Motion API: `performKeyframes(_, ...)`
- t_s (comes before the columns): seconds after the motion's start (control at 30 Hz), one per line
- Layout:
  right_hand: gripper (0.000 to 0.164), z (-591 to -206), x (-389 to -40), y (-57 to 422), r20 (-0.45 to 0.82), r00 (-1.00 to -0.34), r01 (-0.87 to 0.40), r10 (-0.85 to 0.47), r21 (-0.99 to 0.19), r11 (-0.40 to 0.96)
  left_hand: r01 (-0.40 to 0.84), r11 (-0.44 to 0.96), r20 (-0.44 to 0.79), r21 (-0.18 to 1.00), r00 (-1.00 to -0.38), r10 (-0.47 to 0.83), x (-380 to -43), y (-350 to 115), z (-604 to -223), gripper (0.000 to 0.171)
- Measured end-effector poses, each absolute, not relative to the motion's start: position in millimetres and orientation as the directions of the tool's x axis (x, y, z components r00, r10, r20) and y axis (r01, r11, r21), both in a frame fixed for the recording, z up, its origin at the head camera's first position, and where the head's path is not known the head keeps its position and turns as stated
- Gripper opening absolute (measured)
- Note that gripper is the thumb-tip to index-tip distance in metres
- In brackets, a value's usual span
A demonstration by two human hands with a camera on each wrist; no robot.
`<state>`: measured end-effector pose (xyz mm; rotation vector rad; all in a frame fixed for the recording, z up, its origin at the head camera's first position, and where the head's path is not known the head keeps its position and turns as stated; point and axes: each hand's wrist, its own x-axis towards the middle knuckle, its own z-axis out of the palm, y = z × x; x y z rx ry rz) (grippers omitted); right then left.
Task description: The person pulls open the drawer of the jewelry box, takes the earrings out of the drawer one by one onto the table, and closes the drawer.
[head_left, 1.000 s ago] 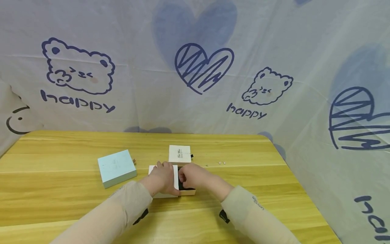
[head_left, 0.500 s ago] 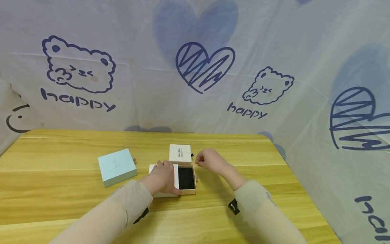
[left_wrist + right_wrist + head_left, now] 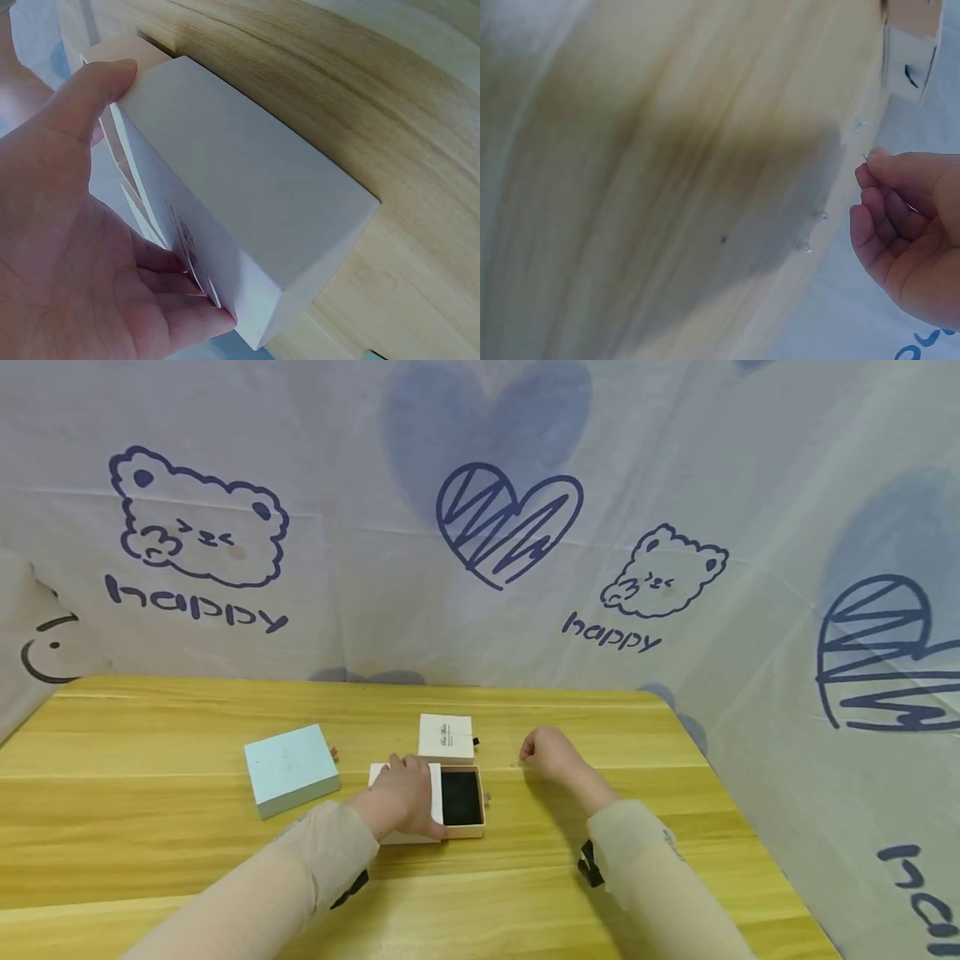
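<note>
In the head view my left hand (image 3: 401, 797) grips a white drawer box (image 3: 377, 774). The left wrist view shows the thumb at the edge of the box's white sleeve (image 3: 240, 157) and the fingertips on its printed face. The box's drawer (image 3: 462, 802) is pulled out to the right, showing a black pad inside. Farther right my right hand (image 3: 558, 756) is over the table, thumb and index finger pinching a tiny earring (image 3: 865, 157) with only its thin metal end showing. Near it on the table lie a small stud earring (image 3: 860, 124) and two pearl stud earrings (image 3: 821, 216).
A light blue box (image 3: 291, 770) with a brown tab stands on the wooden table (image 3: 187, 860) at the left. Behind the held box is a smaller cream box (image 3: 446, 737) with a black tab. A printed white cloth (image 3: 360, 527) hangs behind and to the right.
My right hand has come out of the box's drawer and moved right over the table, uncovering the black pad. My left hand stays on the box.
</note>
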<state>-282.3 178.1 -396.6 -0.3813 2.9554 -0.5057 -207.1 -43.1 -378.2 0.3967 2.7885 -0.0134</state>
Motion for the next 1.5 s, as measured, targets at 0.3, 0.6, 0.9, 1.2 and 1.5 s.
performKeyframes(0.3,0.012,-404.2,-284.6,177.9,-0.083,-0.962,-0.225,-0.260,-0.301,0.927,0.275,0.960,-0.316,0.043,-0.908,0.274,-206.5,-42.3,-376.3,0.103)
performKeyframes(0.6,0.013,-405.3,-284.7,178.3,-0.076,-0.965,-0.223,-0.252,-0.276,0.935,0.280,0.960,-0.314,0.026,-0.909,0.274,-206.0,-40.6,-374.6,0.103)
performKeyframes(0.9,0.009,-397.7,-280.8,182.3,-0.081,-0.978,-0.172,-0.194,-0.226,0.959,0.277,0.960,-0.311,0.038,-0.910,0.274,-206.5,-41.6,-376.3,0.103)
performKeyframes(1.2,0.008,-386.8,-275.6,177.1,-0.058,-0.972,-0.208,-0.226,-0.224,0.952,0.269,0.962,-0.317,0.045,-0.909,0.269,-206.4,-43.1,-376.7,0.104)
performKeyframes(1.5,0.065,-380.4,-259.1,157.9,-0.272,-0.805,-0.374,-0.528,-0.459,0.806,0.283,0.958,-0.315,0.045,-0.906,0.282,-204.8,-44.2,-373.4,0.104)
